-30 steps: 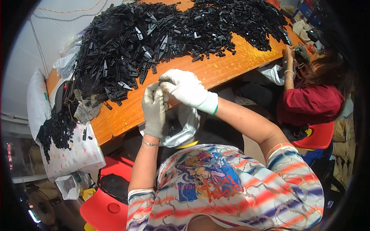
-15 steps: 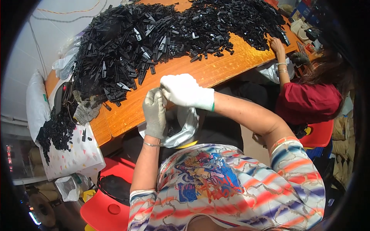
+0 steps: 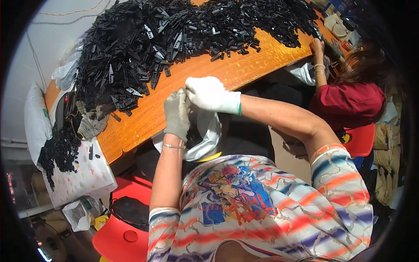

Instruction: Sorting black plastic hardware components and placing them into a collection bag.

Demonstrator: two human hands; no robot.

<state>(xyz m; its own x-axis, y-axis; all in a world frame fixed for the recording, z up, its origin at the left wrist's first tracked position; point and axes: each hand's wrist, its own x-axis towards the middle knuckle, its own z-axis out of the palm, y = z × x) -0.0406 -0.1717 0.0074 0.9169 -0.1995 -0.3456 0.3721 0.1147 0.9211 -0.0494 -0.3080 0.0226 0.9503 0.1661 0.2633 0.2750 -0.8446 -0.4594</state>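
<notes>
My left hand, in a grey-coated glove, and my right hand, in a white knit glove with a green cuff edge, meet at the fingertips in front of the table's near edge. Both are closed in a pinch. Whatever lies between the fingers is hidden by the gloves. Beyond them a big heap of small black plastic parts covers much of the orange wooden table. Below my hands, over my lap, hangs an open silvery plastic bag.
A co-worker in a dark red top sits at the right, one hand at the table edge. On the left are a white speckled surface with more black parts, a crumpled knit glove, a white sack and a red chair.
The whole view has shifted slightly. My hands stay pressed together at the fingertips, with the left glove turned a little. The co-worker's hand has moved slightly along the table edge.
</notes>
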